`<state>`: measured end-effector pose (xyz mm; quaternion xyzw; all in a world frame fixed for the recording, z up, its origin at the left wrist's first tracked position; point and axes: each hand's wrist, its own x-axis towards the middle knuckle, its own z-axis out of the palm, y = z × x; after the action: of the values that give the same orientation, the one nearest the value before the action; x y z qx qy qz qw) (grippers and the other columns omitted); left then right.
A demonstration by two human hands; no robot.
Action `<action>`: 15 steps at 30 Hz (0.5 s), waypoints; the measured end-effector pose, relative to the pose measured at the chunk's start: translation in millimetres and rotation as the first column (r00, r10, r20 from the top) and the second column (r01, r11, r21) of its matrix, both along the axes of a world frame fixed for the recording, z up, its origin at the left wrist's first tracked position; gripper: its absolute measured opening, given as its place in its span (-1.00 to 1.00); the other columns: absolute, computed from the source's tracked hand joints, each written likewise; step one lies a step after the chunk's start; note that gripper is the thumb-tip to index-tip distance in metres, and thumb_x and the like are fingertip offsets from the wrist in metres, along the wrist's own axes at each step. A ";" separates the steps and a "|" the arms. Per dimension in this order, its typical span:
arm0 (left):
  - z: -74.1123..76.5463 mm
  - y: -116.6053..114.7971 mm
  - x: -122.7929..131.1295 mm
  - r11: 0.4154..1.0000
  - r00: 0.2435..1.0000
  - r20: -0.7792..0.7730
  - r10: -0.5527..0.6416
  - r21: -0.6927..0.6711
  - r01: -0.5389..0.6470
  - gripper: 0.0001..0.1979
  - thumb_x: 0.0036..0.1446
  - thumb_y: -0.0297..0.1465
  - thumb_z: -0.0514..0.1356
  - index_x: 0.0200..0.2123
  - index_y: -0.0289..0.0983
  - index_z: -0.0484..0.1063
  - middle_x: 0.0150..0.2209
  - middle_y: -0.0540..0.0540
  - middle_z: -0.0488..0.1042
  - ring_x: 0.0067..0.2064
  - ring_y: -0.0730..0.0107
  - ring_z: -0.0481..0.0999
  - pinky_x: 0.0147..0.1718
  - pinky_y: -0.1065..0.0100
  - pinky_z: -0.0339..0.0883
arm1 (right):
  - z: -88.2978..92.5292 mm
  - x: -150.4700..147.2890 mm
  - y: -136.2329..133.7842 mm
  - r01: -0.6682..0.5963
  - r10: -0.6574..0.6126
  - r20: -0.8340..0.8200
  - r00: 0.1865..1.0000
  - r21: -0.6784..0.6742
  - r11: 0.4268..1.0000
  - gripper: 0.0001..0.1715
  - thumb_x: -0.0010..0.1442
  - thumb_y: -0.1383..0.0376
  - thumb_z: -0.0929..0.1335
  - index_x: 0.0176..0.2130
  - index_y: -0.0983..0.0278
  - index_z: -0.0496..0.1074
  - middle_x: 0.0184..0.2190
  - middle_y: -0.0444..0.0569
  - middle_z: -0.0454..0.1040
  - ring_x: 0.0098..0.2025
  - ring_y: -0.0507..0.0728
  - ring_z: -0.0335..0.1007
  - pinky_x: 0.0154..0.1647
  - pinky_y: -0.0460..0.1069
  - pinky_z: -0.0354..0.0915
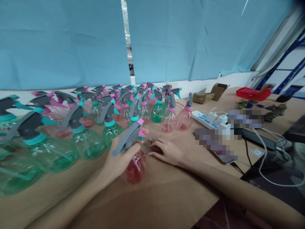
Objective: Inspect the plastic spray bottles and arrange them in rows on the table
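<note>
A pink spray bottle (135, 170) with a grey and pink trigger head stands near the middle of the table, some reddish liquid visible through its clear wall. My left hand (122, 159) is closed round its neck, just under the grey head, and partly hides the collar. My right hand (166, 151) rests on the tabletop to the right of that bottle, fingers loosely curved and apart, holding nothing. Close behind both hands are a green spray bottle (111, 131) and a pink spray bottle (168, 120).
Several green and pink spray bottles (87, 143) crowd the left and back of the table (162, 197). On the right lie a white power strip (205, 119), a phone (214, 144) and cables. Cardboard boxes (218, 92) and a red plastic bag (253, 93) are farther back.
</note>
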<state>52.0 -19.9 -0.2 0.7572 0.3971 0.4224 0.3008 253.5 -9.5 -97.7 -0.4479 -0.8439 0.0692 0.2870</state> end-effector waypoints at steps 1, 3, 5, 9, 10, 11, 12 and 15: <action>0.4 -0.2 0.2 1.000 1.000 0.002 -0.001 -0.002 0.001 -0.86 -0.06 -0.42 0.09 -0.39 -0.20 0.42 -0.44 0.02 0.52 -0.33 0.30 0.53 -0.26 0.29 0.36 | 0.2 -0.5 0.0 -0.007 0.007 0.008 1.000 -0.001 1.000 -0.66 0.23 0.07 0.26 -0.18 0.28 0.36 -0.11 0.07 0.42 -0.06 0.17 0.36 -0.06 0.07 0.30; 1.4 -0.7 0.7 1.000 1.000 0.006 -0.004 -0.012 0.004 -0.84 -0.06 -0.42 0.09 -0.37 -0.19 0.43 -0.43 0.00 0.53 -0.32 0.29 0.53 -0.26 0.29 0.36 | 0.3 -0.9 -0.3 0.002 -0.002 0.012 1.000 -0.007 1.000 -0.63 0.22 0.06 0.26 -0.16 0.30 0.35 -0.11 0.08 0.42 -0.07 0.17 0.36 -0.06 0.07 0.31; 2.3 -1.3 1.4 1.000 1.000 0.007 -0.001 -0.022 0.001 -0.84 -0.06 -0.41 0.10 -0.36 -0.19 0.44 -0.42 0.00 0.53 -0.33 0.29 0.53 -0.27 0.29 0.36 | 0.4 -0.6 -0.5 0.017 -0.016 0.017 1.000 -0.016 1.000 -0.60 0.22 0.04 0.25 -0.13 0.30 0.33 -0.12 0.08 0.43 -0.09 0.18 0.37 -0.09 0.08 0.32; 2.9 -1.6 3.1 0.999 1.000 0.010 -0.007 -0.036 0.007 -0.80 -0.06 -0.41 0.10 -0.32 -0.19 0.46 -0.38 -0.01 0.54 -0.33 0.30 0.53 -0.29 0.31 0.37 | 0.9 0.0 -0.7 -0.001 0.002 0.048 0.999 -0.011 1.000 -0.61 0.24 0.03 0.23 -0.15 0.28 0.34 -0.11 0.08 0.43 -0.06 0.20 0.35 -0.07 0.10 0.30; 2.9 -1.4 3.6 0.999 1.000 0.006 -0.006 -0.040 0.007 -0.79 -0.06 -0.41 0.09 -0.32 -0.19 0.46 -0.38 -0.01 0.54 -0.34 0.31 0.53 -0.30 0.31 0.37 | 1.1 0.0 -0.7 -0.003 0.003 0.048 0.999 -0.008 1.000 -0.61 0.24 0.04 0.23 -0.14 0.29 0.34 -0.11 0.09 0.43 -0.05 0.20 0.35 -0.06 0.10 0.30; 2.9 -1.2 4.3 0.999 1.000 0.002 -0.006 -0.044 0.006 -0.78 -0.06 -0.41 0.09 -0.32 -0.19 0.47 -0.39 -0.01 0.54 -0.34 0.31 0.52 -0.31 0.31 0.37 | 1.3 -0.1 -0.7 -0.003 0.003 0.044 0.999 -0.006 1.000 -0.60 0.24 0.04 0.23 -0.13 0.29 0.33 -0.10 0.10 0.43 -0.05 0.20 0.34 -0.05 0.10 0.29; 2.9 -0.9 4.9 0.999 1.000 -0.001 -0.008 -0.045 0.008 -0.78 -0.06 -0.41 0.09 -0.32 -0.20 0.47 -0.39 0.00 0.53 -0.35 0.30 0.52 -0.31 0.31 0.37 | 1.3 -0.1 -0.7 -0.005 0.005 0.041 0.999 -0.005 1.000 -0.60 0.24 0.04 0.23 -0.12 0.30 0.33 -0.10 0.10 0.43 -0.04 0.20 0.34 -0.05 0.10 0.29; 2.9 -0.1 6.6 0.998 0.999 0.007 -0.036 -0.043 0.036 -0.78 -0.06 -0.42 0.09 -0.33 -0.20 0.48 -0.35 -0.01 0.54 -0.33 0.31 0.52 -0.30 0.31 0.37 | 0.8 -0.3 -0.3 -0.015 0.015 0.036 0.999 -0.002 1.000 -0.60 0.24 0.04 0.24 -0.14 0.30 0.34 -0.11 0.11 0.44 -0.03 0.20 0.33 -0.04 0.11 0.29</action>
<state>58.6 -19.9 2.7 0.7562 0.3915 0.4106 0.3259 253.2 -9.8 -96.9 -0.4430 -0.8522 0.0641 0.2708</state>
